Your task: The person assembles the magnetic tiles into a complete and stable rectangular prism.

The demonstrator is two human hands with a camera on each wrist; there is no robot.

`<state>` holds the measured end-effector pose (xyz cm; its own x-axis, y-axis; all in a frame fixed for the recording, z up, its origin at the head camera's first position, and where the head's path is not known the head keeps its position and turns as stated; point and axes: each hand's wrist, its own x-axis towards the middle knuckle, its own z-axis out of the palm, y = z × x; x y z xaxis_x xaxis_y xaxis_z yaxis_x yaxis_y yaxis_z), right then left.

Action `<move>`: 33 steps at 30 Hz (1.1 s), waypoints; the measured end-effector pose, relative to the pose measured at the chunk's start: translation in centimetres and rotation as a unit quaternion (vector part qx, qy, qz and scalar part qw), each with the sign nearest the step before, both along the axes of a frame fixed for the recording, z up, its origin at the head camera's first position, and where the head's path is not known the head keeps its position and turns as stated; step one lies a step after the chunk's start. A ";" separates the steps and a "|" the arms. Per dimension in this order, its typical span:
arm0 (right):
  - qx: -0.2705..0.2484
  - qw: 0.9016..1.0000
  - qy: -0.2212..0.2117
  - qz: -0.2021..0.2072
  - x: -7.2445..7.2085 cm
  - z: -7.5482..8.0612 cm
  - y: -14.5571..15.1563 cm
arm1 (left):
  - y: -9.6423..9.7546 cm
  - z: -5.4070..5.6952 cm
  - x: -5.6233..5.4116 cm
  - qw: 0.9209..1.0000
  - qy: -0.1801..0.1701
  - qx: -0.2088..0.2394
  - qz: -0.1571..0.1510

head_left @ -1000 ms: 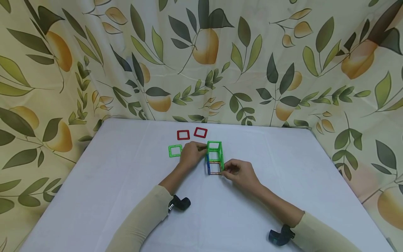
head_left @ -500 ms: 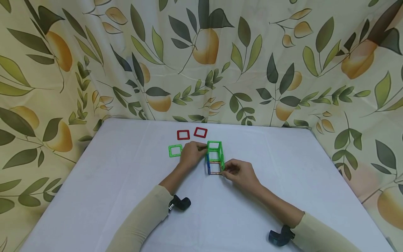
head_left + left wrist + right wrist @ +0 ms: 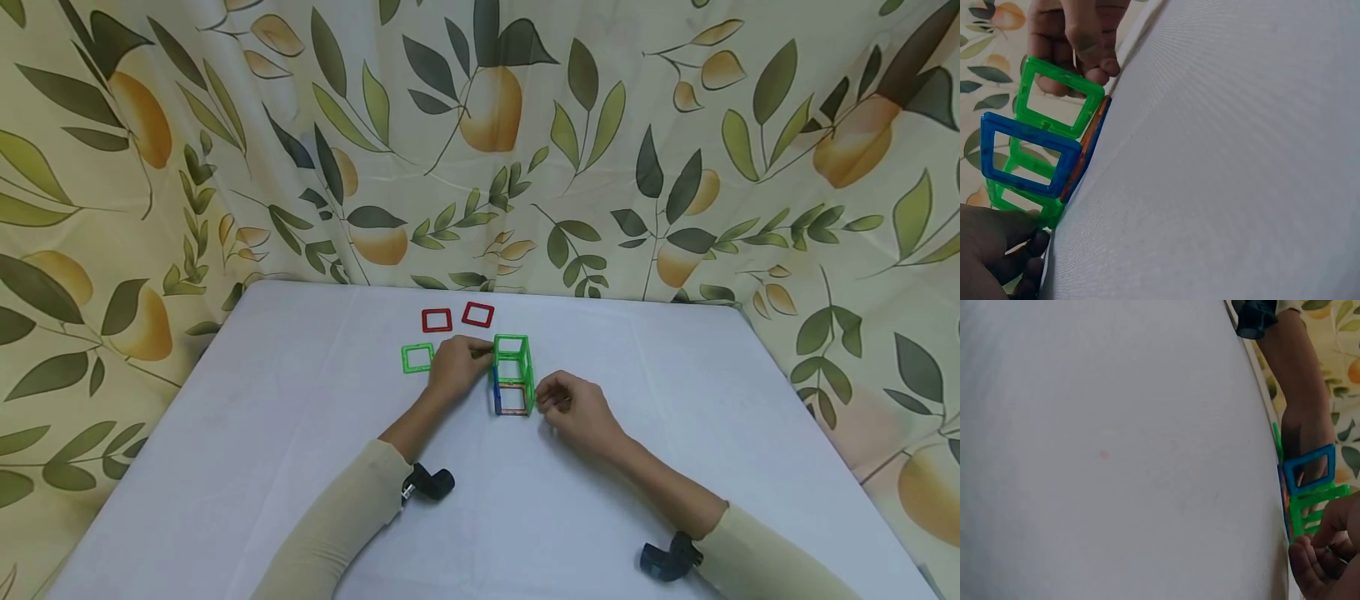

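Note:
Frame-shaped magnetic tiles are joined into a small open structure on the table. Its walls are green tiles [image 3: 530, 371] and a blue tile [image 3: 1032, 133], with an orange tile [image 3: 1085, 150] lying flat at its near end. At the far left corner, my left hand [image 3: 454, 368] pinches a green tile of the structure between thumb and fingers. My right hand [image 3: 581, 408] hovers just right of the near green wall, a small gap apart in the head view. Its fingers are loosely curled and hold nothing. In the right wrist view the structure is partly hidden behind the right hand [image 3: 1329, 556].
A loose green tile [image 3: 417, 370] lies left of my left hand. Behind it are two red tiles, one red tile [image 3: 425, 322] and another red tile [image 3: 480, 306] to its right. The white-covered table [image 3: 300, 417] ends at a patterned curtain [image 3: 420, 192].
My right hand has let go of the near green tile and drawn slightly away to the right. The left hand and the structure look the same as before.

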<state>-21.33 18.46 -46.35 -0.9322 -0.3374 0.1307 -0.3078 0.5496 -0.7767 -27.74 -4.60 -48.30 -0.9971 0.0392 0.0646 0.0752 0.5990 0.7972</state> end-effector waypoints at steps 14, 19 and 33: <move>-0.030 0.997 -0.051 -0.044 -2.6 0.4 -0.2 | 0.3 0.4 -0.1 1.000 0.007 0.028 0.009; -0.031 0.997 -0.060 -0.045 -3.2 0.5 -0.3 | 0.4 0.4 -0.2 1.000 0.007 0.017 -0.014; -0.105 0.988 -0.114 -0.015 -4.9 -0.5 0.0 | -1.3 1.2 -0.2 0.994 0.059 0.087 -0.033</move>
